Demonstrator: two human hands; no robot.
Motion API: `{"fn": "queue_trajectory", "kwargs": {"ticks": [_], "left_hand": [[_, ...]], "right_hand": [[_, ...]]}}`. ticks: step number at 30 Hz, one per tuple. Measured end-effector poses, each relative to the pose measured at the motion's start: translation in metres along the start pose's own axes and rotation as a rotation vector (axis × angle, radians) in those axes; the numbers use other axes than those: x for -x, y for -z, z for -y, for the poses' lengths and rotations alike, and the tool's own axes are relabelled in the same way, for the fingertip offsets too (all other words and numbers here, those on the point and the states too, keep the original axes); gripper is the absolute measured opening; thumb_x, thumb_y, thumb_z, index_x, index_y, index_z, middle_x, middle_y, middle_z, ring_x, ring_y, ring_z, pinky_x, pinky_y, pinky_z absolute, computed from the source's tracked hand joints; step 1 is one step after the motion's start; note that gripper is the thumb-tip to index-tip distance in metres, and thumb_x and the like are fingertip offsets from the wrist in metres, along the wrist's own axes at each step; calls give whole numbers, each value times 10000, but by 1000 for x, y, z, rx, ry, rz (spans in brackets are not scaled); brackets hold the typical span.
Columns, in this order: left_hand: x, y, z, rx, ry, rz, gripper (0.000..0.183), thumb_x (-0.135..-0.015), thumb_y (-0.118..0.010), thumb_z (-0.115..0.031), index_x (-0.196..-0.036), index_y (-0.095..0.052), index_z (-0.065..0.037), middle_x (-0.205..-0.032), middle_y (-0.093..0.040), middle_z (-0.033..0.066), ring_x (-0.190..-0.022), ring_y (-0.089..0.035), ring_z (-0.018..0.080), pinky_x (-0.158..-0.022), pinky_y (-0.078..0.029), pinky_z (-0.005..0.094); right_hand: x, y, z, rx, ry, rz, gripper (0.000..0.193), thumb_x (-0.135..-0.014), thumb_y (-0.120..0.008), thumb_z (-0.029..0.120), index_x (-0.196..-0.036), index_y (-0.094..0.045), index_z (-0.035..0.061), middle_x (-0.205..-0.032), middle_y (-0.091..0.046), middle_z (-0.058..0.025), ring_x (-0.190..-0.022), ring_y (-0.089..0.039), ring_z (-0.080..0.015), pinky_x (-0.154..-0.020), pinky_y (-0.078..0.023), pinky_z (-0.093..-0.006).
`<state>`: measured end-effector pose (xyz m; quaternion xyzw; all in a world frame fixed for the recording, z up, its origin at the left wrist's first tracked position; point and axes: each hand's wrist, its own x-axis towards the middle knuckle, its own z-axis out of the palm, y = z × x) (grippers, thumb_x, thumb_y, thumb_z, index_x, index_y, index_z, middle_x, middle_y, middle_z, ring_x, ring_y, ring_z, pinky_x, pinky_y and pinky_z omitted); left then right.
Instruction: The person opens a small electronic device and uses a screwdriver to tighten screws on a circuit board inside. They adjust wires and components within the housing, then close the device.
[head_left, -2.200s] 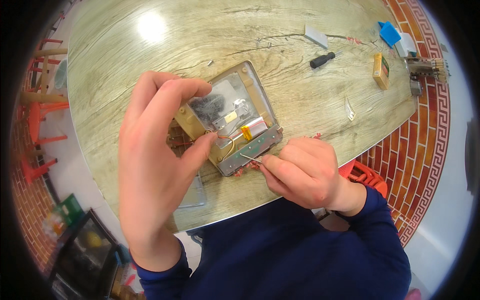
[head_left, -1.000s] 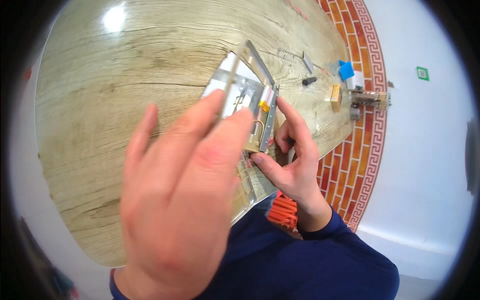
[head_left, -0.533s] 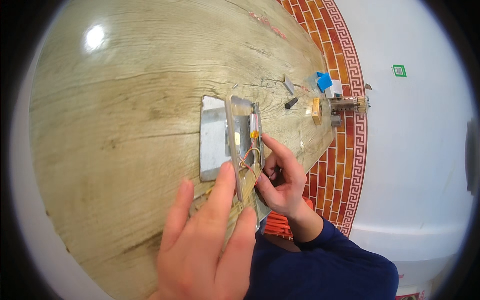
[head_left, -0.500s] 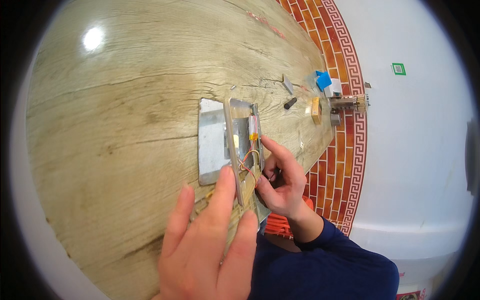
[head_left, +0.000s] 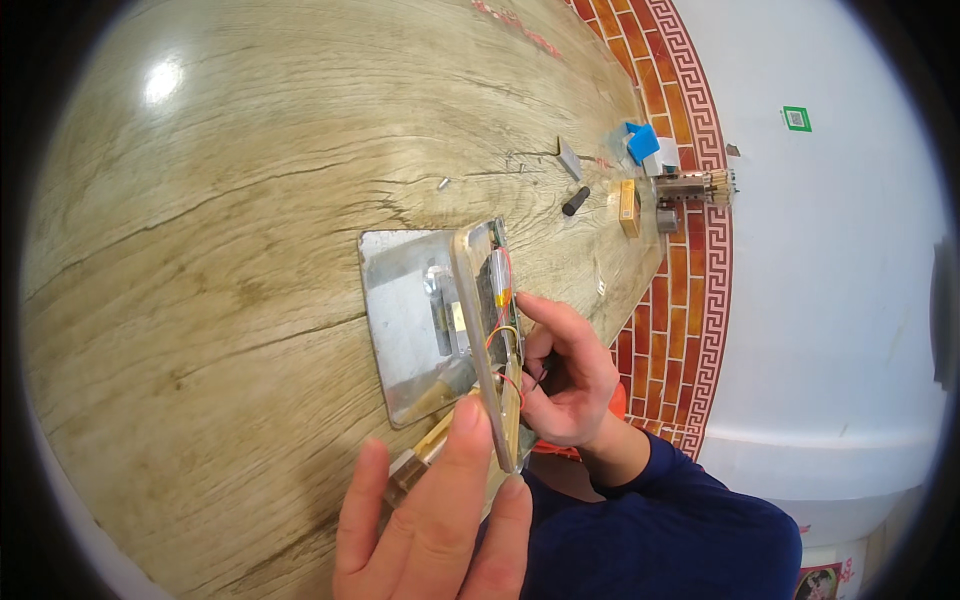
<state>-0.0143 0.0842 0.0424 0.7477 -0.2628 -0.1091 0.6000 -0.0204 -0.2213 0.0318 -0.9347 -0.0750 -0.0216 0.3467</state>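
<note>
An opened flat electronic device stands on edge, its pale casing frame upright in front of me. Inside sit a silver battery with orange tape, red and yellow wires and a dark circuit board. My left hand grips the casing's lower near corner, index finger on one side and thumb on the other, with other fingers spread. On the far side my right hand pinches the edge of the circuit board; something dark shows between its fingers. A grey metal plate lies left of the casing. A yellow-and-silver tool is partly behind the left fingers.
Toward the right edge of the wooden table are a grey bar, a black cylinder, a yellow box, a blue box and a metal holder of thin sticks. Small metal bits lie near the grey bar.
The casing and the grey plate have shifted slightly down and left in view, tilting more. Both hands keep their grip; the left hand has moved a little lower and right.
</note>
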Motion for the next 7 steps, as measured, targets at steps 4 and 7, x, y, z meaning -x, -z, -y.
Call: {"fn": "queue_trajectory", "kwargs": {"ticks": [4, 7], "left_hand": [[-1, 4, 2, -53, -14, 35, 519, -985, -904, -234, -1457, -734, -101, -1735, -588, 413, -1540, -710, 483, -1345, -383, 800], [-1, -2, 3, -116, 28, -29, 539, -1006, -900, -282, -1488, -723, -117, -1788, -548, 389, -1586, -667, 504, -1371, -347, 796]], "right_hand": [[-1, 0, -1, -12, 13, -2, 743, -914, -854, -24, -1631, -666, -79, -872, -594, -26, -778, -530, -170, -729, -455, -332], [0, 0, -3, -84, -10, 2, 790, -923, -888, 18, -1668, -638, -59, -958, -621, -48, -784, -535, -185, -741, -467, -336]]}}
